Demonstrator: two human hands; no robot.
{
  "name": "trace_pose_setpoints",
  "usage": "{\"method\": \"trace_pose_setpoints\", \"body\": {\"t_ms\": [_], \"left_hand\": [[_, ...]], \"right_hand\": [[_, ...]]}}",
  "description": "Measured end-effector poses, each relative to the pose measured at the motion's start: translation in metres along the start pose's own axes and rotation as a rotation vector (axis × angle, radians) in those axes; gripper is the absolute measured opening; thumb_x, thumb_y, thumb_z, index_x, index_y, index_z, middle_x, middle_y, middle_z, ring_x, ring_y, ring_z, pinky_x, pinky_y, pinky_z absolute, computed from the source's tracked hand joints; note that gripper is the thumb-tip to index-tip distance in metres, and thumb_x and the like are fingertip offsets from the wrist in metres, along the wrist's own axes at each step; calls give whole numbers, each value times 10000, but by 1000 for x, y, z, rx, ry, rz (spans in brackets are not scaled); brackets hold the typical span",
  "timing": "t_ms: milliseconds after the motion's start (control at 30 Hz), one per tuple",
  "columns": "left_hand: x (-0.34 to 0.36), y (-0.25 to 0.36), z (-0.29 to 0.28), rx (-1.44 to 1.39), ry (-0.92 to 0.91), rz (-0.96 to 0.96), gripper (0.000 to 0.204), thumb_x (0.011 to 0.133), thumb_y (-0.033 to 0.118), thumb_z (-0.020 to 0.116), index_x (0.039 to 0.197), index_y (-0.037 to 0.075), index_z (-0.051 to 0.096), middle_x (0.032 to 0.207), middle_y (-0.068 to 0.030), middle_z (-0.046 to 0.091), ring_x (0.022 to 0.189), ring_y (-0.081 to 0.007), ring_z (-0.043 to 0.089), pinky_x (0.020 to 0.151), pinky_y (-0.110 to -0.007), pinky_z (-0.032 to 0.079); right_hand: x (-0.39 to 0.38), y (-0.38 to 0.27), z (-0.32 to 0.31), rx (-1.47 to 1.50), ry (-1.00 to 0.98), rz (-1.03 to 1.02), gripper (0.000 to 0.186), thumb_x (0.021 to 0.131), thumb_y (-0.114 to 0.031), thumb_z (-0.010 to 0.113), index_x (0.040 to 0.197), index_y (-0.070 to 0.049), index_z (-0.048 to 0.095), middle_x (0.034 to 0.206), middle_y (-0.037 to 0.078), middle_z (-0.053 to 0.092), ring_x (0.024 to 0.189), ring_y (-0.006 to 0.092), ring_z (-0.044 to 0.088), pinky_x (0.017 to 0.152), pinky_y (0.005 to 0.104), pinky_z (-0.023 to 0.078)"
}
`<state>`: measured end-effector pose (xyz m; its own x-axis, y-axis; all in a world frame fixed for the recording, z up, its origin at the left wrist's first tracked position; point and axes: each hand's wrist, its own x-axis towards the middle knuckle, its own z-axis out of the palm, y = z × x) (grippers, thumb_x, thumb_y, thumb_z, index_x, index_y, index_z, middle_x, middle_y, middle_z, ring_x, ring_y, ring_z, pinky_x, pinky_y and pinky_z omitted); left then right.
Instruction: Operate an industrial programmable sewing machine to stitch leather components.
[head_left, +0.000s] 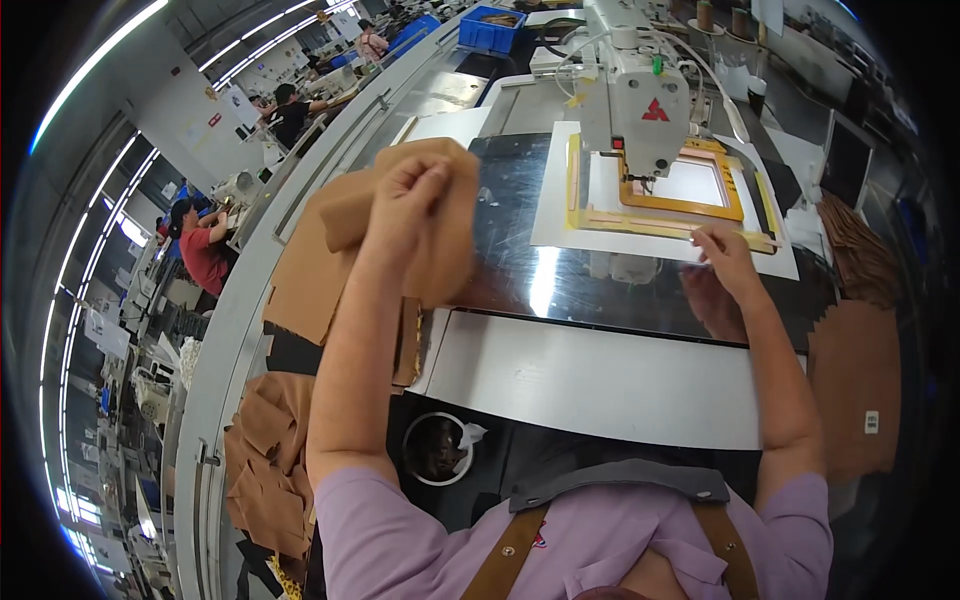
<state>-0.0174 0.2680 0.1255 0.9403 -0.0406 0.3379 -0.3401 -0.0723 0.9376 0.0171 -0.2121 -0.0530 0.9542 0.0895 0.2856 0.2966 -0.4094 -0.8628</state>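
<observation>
My left hand (410, 195) is closed on a tan leather-like piece (450, 230), raised over a stack of tan pieces (305, 280) at the left. My right hand (725, 250) has curled fingers on the lower right edge of a white template sheet (550, 230) with yellow-taped strips. The sheet lies on a dark shiny plate (500, 280) beneath a white sewing machine head (640, 110), whose orange frame (730, 200) sits over the sheet.
Loose tan pieces (265, 450) lie lower left, near a metal bowl (445, 420). More tan material (850, 370) hangs at the right, below a screen (845, 155). A blue crate (490, 30) stands at the back. Several people, one in red (200, 250), sit at machines on the left.
</observation>
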Motion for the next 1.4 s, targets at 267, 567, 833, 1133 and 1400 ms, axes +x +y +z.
{"method": "trace_pose_setpoints", "body": {"t_ms": [267, 567, 833, 1133, 1400], "left_hand": [[-91, -45, 164, 428, -1097, 19, 90, 875, 88, 682, 923, 24, 721, 879, -82, 720, 783, -200, 668, 747, -337, 530], [-106, -91, 134, 913, -180, 170, 535, 711, 274, 920, 1101, 30, 648, 1097, -141, 624, 1000, -343, 626, 822, -431, 525], [-113, -101, 126, 670, -279, 95, 317, 787, 129, 871, 973, -3, 652, 980, -80, 619, 848, -198, 585, 749, -341, 486], [-87, -39, 160, 162, -491, 68, 281, 869, 134, 833, 1043, 33, 637, 785, 20, 599, 784, -84, 558, 698, -275, 485], [-100, -38, 163, 74, -475, -84, 776, 831, 154, 873, 1439, 77, 397, 1250, -67, 622, 988, -155, 659, 819, -314, 565]], "right_hand": [[-23, -100, 65, 1178, -299, 568, 1022, 954, -819, 241, 1492, 29, 427, 1331, 224, 622, 1063, 270, 702, 876, 371, 592], [-43, -54, -54, 423, -162, 422, 347, 976, -168, 707, 1265, 10, 635, 921, 94, 705, 602, 87, 586, 530, 197, 467], [-28, -83, -4, -254, -215, -45, 453, 953, -312, 707, 1249, 26, 653, 1078, 165, 722, 996, 278, 680, 902, 379, 532], [-26, -145, 66, 544, -828, -148, 553, 1049, -428, 550, 1349, 33, 610, 1285, 166, 654, 1210, 240, 593, 1071, 341, 427], [-46, -149, -2, 207, -482, 91, 236, 970, -142, 699, 1128, 32, 671, 964, 12, 681, 888, 51, 580, 800, 227, 470]]}}
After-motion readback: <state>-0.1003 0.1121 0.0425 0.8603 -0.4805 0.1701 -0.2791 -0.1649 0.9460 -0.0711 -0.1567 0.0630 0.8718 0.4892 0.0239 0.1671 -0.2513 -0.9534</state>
